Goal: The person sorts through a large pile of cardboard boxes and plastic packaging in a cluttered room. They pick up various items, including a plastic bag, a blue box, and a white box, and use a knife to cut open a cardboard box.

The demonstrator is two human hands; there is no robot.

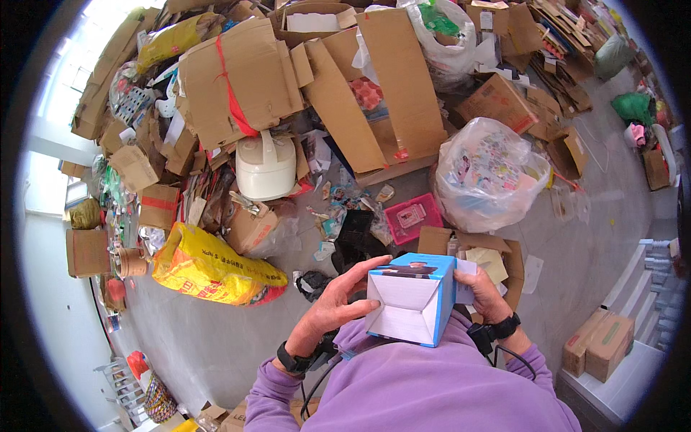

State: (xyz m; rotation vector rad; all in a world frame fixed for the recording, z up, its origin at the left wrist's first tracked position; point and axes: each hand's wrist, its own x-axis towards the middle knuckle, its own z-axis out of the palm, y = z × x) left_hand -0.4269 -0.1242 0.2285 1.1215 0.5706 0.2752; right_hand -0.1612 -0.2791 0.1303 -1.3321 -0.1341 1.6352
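A blue and white printed cardboard box (411, 299) is held in front of my belly, its folded white end turned towards me. My left hand (348, 299) grips its left side, thumb at the white end and fingers along the top edge. On the box's right side is my right hand (483, 289), with a white card or flap (465, 281) between its thumb and the box; most of its fingers are hidden. Just beyond, an open cardboard carton (514, 272) holds papers, and a pink plastic tray (397, 231) lies on the floor.
Beyond stand a clear plastic bag of printed scraps (488, 178), a large open carton (410, 86), a white rice cooker (266, 173) and flattened cardboard (243, 81). A yellow woven sack (216, 270) lies at left. Two small cartons (599, 345) rest at lower right.
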